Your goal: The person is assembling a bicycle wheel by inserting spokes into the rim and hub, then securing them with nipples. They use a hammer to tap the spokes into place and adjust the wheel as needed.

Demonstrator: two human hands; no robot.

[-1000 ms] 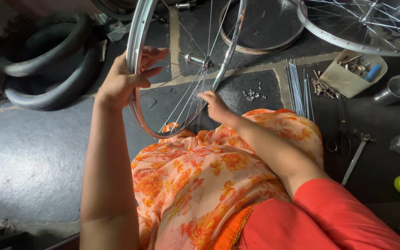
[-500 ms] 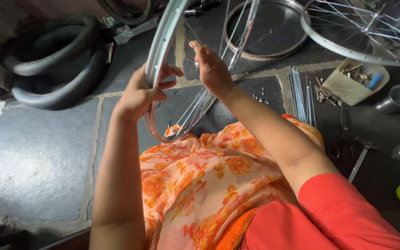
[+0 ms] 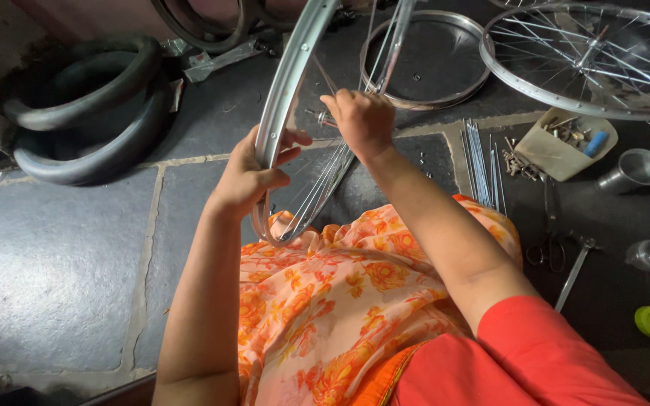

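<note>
left hand (image 3: 253, 177) on wheel rim (image 3: 289, 83)

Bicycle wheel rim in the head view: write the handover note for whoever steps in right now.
Left hand: grip closed around the bicycle wheel rim, holding it upright on the lap.
Right hand: inside the rim, fingers pinched on the spokes near the middle; what exactly they pinch cannot be told.
Nearby on the stone floor: loose spokes, a small box of parts, a laced wheel, a bare rim, tyres.
Done: several spokes already sit in the held rim.
Left: much of the rim shows no spokes.
</note>
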